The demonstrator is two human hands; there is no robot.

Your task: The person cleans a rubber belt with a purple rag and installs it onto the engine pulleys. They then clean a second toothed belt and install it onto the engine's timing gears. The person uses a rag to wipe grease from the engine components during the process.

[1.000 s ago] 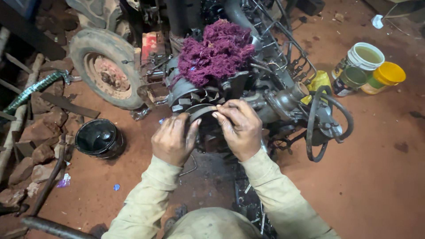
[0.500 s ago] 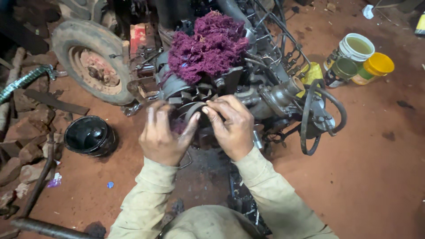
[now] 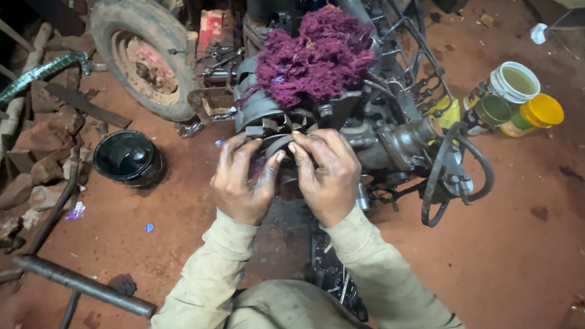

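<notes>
A dark greasy engine (image 3: 378,131) sits on red dirt ground, with a wad of purple rag waste (image 3: 317,55) piled on top. My left hand (image 3: 244,176) and my right hand (image 3: 326,170) are side by side at the engine's front, both gripping a black rubber belt (image 3: 277,145) that curves over a pulley with fan blades (image 3: 274,125). Fingertips of both hands pinch the belt's upper edge. The pulley's lower part is hidden behind my hands. Both sleeves are pale khaki.
A worn tyre on a rusty rim (image 3: 143,58) stands at the upper left. A black bowl (image 3: 127,157) lies left of my hands. Plastic tubs, white (image 3: 515,82) and yellow (image 3: 539,113), stand at right. Rocks and a metal pipe (image 3: 79,283) lie at left.
Both hands have stayed on the belt at the pulley, shifting their grip slightly with fingertips closer together on its top edge. The camera has moved in closer.
</notes>
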